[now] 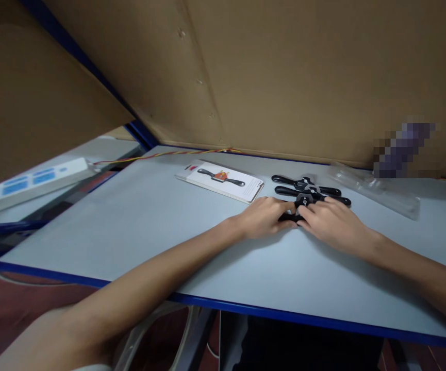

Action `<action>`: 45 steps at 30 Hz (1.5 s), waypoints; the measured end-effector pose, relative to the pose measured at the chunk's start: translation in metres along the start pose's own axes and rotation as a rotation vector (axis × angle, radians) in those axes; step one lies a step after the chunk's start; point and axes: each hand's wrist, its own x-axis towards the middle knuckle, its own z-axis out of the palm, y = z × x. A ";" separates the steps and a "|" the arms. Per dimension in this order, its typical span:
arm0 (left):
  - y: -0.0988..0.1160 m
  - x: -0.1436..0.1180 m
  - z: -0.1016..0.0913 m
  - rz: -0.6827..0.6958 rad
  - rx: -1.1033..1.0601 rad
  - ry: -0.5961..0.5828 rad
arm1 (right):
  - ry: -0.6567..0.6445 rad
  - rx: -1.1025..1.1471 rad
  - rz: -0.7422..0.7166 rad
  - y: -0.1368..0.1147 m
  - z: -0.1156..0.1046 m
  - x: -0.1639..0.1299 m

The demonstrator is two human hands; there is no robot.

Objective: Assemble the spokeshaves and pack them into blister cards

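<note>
Several black spokeshaves lie side by side on the table, right of centre. The farthest spokeshave (329, 190) lies untouched, handles pointing left and right. Closer in is another spokeshave (286, 191), partly covered at its right by my right hand. My left hand (266, 215) is closed, its fingers curled over the left part of the nearest spokeshave (291, 218). From the other side my right hand (330, 222) grips that same tool, its fingertips almost meeting my left ones. Both hands hide much of it.
A flat white package (223, 180) with a spokeshave pictured on it lies left of the tools. Clear plastic packaging (377, 191) is at the right. Cardboard (284, 77) walls the back. A power strip (40, 179) rests on the far-left surface; a twisted wire runs along the rear edge.
</note>
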 end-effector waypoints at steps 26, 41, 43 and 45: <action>0.014 0.002 0.000 -0.104 0.093 0.001 | -0.166 0.384 0.145 0.053 -0.025 -0.009; -0.002 -0.002 0.005 0.039 -0.086 0.369 | 0.090 0.444 0.215 0.046 0.006 0.013; -0.008 0.000 0.005 0.018 0.001 0.453 | 0.120 0.383 0.193 0.040 0.011 0.017; -0.010 0.001 0.004 0.014 0.067 0.490 | 0.101 0.330 0.228 0.034 0.014 0.021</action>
